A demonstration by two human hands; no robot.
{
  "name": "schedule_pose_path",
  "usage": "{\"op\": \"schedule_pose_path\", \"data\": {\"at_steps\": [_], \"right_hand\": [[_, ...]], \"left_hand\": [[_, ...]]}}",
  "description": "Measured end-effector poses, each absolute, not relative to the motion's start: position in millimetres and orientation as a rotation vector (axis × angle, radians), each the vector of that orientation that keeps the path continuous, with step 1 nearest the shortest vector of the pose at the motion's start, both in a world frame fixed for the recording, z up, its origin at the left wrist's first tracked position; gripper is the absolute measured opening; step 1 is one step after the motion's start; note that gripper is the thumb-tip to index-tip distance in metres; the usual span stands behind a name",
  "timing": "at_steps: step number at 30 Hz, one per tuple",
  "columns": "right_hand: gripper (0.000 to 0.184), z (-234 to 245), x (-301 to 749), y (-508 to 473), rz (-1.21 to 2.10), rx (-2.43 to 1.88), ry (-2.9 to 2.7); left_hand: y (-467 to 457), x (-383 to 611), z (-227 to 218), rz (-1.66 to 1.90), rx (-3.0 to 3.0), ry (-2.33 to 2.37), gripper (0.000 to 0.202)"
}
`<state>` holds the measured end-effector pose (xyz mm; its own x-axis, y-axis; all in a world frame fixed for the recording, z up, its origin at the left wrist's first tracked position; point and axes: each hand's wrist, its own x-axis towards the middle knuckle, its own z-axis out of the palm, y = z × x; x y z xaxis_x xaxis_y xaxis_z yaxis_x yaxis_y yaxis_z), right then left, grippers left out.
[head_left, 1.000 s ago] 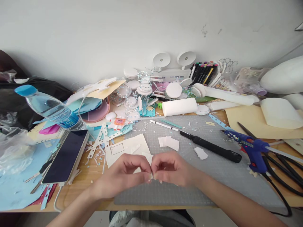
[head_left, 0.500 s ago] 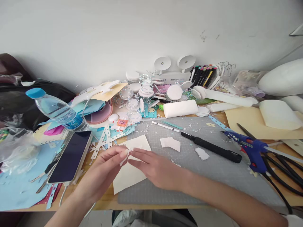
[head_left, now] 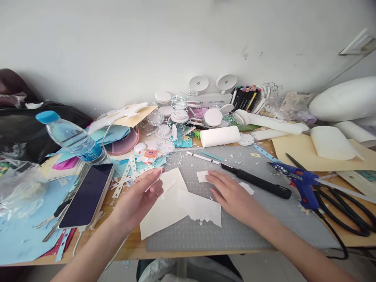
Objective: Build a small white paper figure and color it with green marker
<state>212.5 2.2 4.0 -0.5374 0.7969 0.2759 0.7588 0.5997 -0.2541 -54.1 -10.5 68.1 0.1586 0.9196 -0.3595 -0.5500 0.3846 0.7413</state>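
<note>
My left hand [head_left: 141,199] is closed in a pinch above the left part of a cream paper sheet [head_left: 164,213], a small white scrap [head_left: 153,183] showing between its thumb and fingers. To the right, my right hand [head_left: 232,192] reaches over the grey cutting mat [head_left: 249,231] with its fingers stretched out. Its fingertips touch a small white paper piece [head_left: 201,176] and partly cover it. Between the hands lies a torn-edged white sheet [head_left: 202,207], overlapping the cream one. Another white scrap [head_left: 246,188] lies just beyond my right hand.
A black utility knife [head_left: 258,182], a blue glue gun [head_left: 302,180] and black scissors [head_left: 343,207] lie at right. On the left are a phone [head_left: 86,196] and a water bottle [head_left: 73,139]. White rolls [head_left: 220,136], discs and trimmings crowd the back.
My hands have come apart: the right moved right, onto the small paper piece. The left keeps its pinch, slightly higher. The torn-edged sheet now shows between them. The view has shifted slightly right.
</note>
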Motion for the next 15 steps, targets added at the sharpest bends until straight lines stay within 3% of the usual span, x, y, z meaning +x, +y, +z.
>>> {"op": "schedule_pose_path", "data": {"at_steps": [8,15], "right_hand": [[0.036,6,213,-21,0.256,-1.147,-2.542],[0.033,1,242,-15,-0.061,-1.165,-2.401]], "left_hand": [[-13,-47,67,1.073,0.761,0.949,0.021],[-8,-47,64,1.062,0.857,1.067,0.017]]}}
